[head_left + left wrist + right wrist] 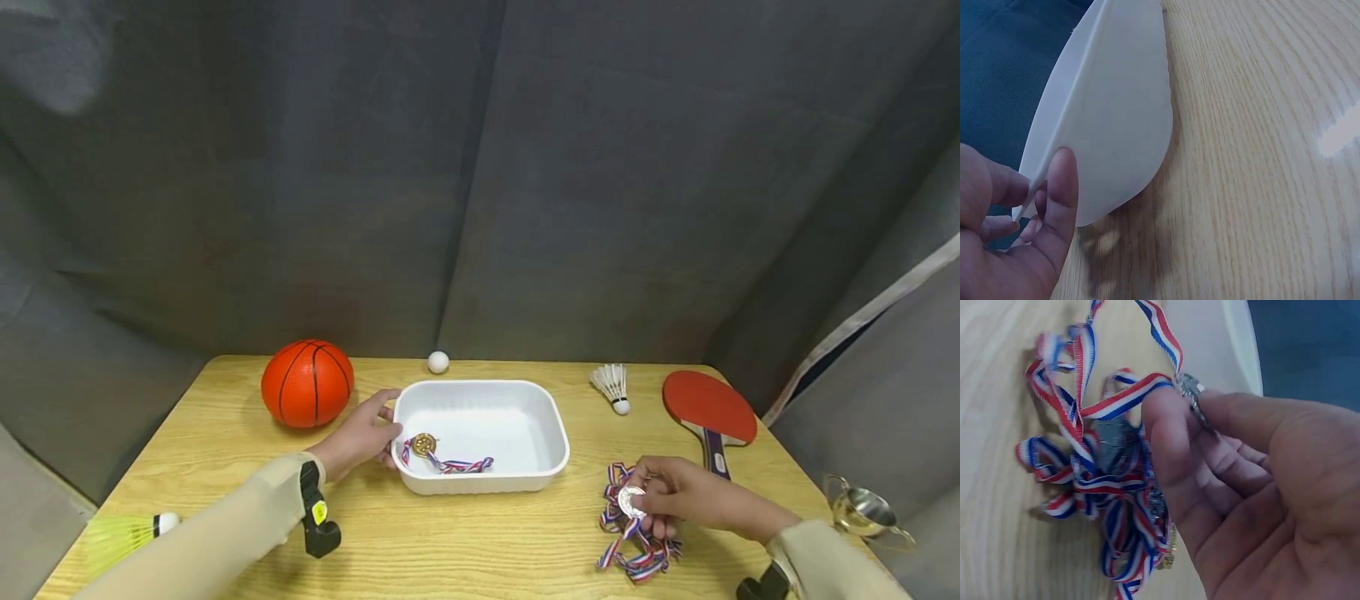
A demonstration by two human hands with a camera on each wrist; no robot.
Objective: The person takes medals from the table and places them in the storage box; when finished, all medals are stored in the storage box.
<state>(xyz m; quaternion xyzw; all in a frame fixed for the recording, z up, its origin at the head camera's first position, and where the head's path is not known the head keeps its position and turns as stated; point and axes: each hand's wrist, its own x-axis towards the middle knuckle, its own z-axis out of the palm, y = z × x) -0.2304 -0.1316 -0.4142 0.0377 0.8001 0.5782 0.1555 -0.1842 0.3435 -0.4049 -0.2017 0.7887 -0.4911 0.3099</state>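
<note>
Tray (525, 482) looks like smooth, slightly shiny plastic, the silver medal (627, 499) is glossy metal on woven-looking cloth ribbon (1125, 399), the table (480, 542) is grainy wood with some sheen, and the curtain's (600, 208) matt cloth.

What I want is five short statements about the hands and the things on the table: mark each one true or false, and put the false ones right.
1. The left hand grips the edge of the white tub. True.
2. The white tub has nothing inside. False: a gold medal with a striped ribbon lies in it.
3. The right hand pinches a silver medal. True.
4. Both hands are gripping the white tub. False: only the left hand is; the right hand is on the silver medal, outside the tub.
5. An orange ball sits on the table to the left of the white tub. True.
</note>
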